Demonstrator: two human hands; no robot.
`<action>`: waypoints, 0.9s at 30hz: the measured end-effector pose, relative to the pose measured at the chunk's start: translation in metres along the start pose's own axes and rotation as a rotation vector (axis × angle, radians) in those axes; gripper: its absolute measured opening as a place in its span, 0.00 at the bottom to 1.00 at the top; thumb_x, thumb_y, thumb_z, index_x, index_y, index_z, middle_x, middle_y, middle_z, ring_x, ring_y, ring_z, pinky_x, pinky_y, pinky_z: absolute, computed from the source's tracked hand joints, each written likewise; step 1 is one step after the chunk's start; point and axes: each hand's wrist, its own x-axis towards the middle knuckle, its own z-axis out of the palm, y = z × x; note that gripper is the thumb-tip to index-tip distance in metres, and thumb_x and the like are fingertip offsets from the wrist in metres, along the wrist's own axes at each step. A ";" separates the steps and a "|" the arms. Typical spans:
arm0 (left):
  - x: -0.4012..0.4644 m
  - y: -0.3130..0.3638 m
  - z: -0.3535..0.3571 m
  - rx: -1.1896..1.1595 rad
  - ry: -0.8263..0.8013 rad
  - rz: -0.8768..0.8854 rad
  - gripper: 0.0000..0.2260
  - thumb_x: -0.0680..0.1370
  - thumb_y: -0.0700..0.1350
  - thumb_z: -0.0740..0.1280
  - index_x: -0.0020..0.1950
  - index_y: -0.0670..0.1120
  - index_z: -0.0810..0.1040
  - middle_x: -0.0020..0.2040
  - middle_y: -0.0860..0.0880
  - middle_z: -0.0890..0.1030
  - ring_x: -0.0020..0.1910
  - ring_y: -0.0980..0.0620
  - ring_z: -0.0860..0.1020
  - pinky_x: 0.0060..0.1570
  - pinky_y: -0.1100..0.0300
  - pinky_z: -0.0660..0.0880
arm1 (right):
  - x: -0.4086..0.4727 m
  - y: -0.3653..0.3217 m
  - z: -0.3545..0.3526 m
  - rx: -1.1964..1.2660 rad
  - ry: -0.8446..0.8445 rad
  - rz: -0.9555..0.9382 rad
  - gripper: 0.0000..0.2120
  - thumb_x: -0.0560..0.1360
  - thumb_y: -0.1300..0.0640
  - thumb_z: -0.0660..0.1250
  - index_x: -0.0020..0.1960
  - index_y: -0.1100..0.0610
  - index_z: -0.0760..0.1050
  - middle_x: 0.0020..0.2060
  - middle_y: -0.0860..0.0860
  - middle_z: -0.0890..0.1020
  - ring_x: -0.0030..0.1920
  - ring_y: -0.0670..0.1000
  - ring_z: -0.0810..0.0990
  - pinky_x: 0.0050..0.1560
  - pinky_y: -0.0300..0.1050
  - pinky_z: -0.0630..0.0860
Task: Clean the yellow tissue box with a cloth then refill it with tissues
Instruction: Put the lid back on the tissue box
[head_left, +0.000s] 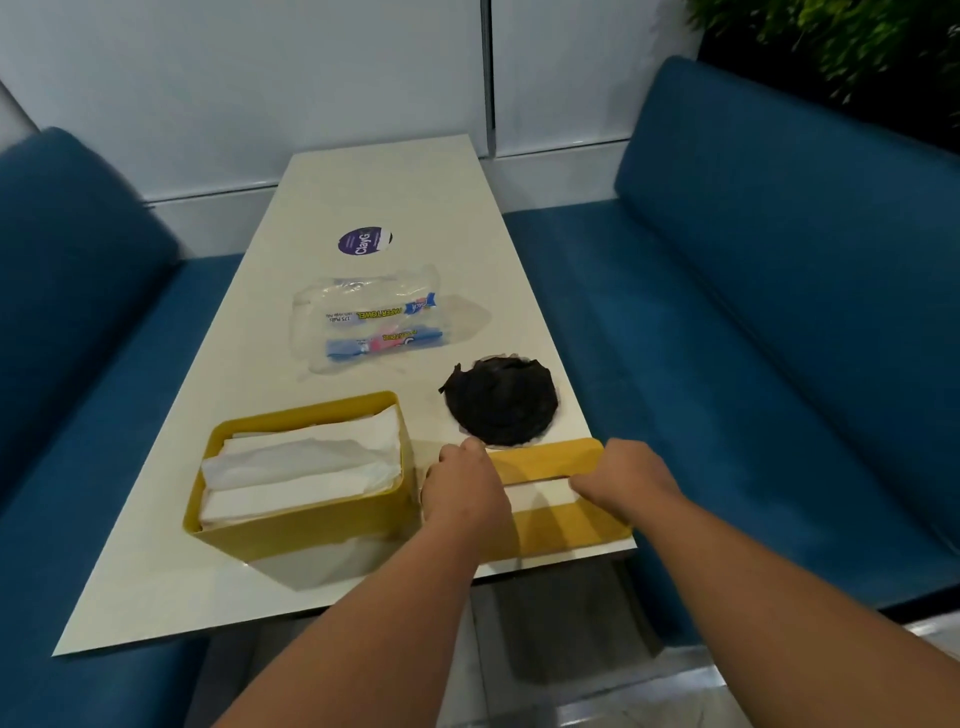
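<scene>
The yellow tissue box stands open on the white table, filled with white tissues. To its right lies the box's yellow lid with a slot in its middle, near the table's front right corner. My left hand grips the lid's left end. My right hand grips its right end, fingers curled over the far edge. A crumpled dark cloth lies just behind the lid. A nearly empty clear paper-towel wrapper lies further back.
The white table runs away from me between two blue benches. A round purple sticker sits on the tabletop behind the wrapper. A green plant is at the far right.
</scene>
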 end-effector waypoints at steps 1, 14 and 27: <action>0.001 0.001 0.000 0.006 -0.001 -0.004 0.23 0.74 0.48 0.68 0.66 0.46 0.64 0.57 0.44 0.71 0.51 0.46 0.76 0.48 0.55 0.78 | 0.001 0.000 0.000 0.005 -0.002 -0.003 0.13 0.71 0.46 0.68 0.41 0.53 0.68 0.37 0.49 0.72 0.35 0.48 0.71 0.32 0.42 0.71; -0.007 0.011 -0.010 -0.108 0.023 -0.021 0.25 0.74 0.50 0.69 0.66 0.47 0.62 0.58 0.43 0.66 0.51 0.42 0.76 0.48 0.56 0.78 | -0.008 0.001 -0.043 -0.137 -0.008 -0.025 0.15 0.67 0.45 0.70 0.38 0.54 0.68 0.37 0.50 0.74 0.36 0.49 0.74 0.29 0.41 0.68; -0.013 -0.041 -0.114 -0.220 0.282 -0.097 0.33 0.69 0.51 0.73 0.69 0.48 0.61 0.65 0.41 0.67 0.57 0.40 0.76 0.51 0.53 0.75 | -0.045 -0.080 -0.110 0.002 0.142 -0.174 0.14 0.66 0.46 0.70 0.39 0.55 0.70 0.38 0.52 0.75 0.36 0.51 0.74 0.29 0.41 0.66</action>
